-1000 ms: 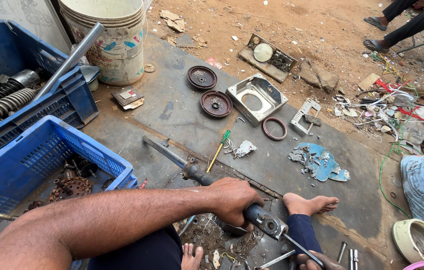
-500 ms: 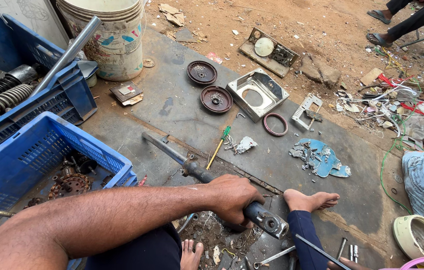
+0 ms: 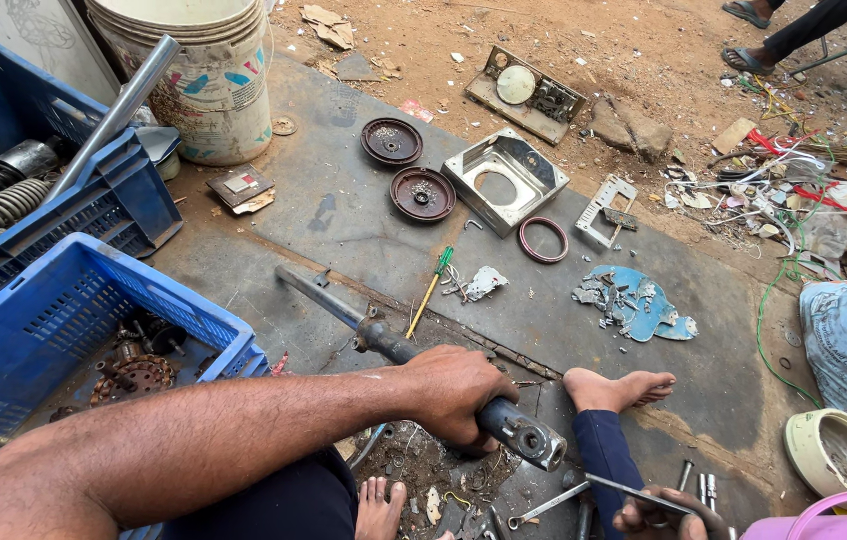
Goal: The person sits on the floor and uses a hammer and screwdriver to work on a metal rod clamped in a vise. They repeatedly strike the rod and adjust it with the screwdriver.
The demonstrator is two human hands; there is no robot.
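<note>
I see my left hand (image 3: 454, 392) clenched around the long dark metal shock-absorber tube (image 3: 399, 350), which lies slanted on the grey floor slab (image 3: 344, 215), its open end just beside my bare right foot (image 3: 619, 388); my right hand (image 3: 666, 512), low beside that foot, grips a thin flat metal strip (image 3: 634, 490); a green-handled screwdriver (image 3: 431, 289) lies just beyond the tube; a blue plastic crate (image 3: 94, 330) sits near the tube's far end; two round rusty discs (image 3: 406, 168) lie well beyond the tube.
</note>
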